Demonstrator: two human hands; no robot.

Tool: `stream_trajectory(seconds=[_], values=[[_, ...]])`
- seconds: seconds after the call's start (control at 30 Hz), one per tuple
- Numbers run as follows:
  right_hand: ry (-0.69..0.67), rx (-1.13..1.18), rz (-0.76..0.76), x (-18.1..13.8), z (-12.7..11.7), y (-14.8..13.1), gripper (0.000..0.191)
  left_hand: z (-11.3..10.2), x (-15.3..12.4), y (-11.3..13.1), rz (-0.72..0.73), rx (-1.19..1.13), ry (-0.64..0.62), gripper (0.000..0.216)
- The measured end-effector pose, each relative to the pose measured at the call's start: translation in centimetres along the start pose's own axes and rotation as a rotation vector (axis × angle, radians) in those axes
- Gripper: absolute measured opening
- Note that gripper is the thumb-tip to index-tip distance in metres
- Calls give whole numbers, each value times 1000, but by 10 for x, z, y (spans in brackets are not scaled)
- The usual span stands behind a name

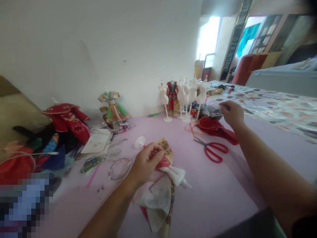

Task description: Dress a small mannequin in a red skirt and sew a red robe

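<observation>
Patterned cream-and-red cloth (158, 201) is hanging off the small white plastic dress form (176, 174) that the left hand (146, 162) is pinching over the pink table (223, 198). Red-handled scissors (214, 150) are lying between it and the right hand (231, 112), whose fingers are curling loosely, gripping nothing, beside crumpled red fabric (215, 127).

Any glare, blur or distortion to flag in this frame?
Head view: window blown out white at upper right; wide-angle bending tilts the dark signboard; right hand slightly soft, left hand holding the small mannequin sharper; pixelated block covers the lower left corner.
</observation>
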State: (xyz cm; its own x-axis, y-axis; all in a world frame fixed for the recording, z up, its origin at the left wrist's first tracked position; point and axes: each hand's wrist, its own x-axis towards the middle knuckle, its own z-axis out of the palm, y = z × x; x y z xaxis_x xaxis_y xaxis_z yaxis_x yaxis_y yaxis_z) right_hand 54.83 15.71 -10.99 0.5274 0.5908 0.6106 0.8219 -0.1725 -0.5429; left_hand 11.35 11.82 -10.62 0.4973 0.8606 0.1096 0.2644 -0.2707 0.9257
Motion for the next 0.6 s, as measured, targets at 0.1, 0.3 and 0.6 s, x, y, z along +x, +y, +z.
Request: stream_trajectory(seconds=[0.1,0.3,0.6], values=[[-65,-57,-10,7,10,9,22,-3,2,-4,13,12,6,22],[-26,-197,54,6,4,18,37,-7,7,-13,14,17,55,23],[46,-110,-173,-26,-3,-39,31,-25,8,-8,101,319,170,11]])
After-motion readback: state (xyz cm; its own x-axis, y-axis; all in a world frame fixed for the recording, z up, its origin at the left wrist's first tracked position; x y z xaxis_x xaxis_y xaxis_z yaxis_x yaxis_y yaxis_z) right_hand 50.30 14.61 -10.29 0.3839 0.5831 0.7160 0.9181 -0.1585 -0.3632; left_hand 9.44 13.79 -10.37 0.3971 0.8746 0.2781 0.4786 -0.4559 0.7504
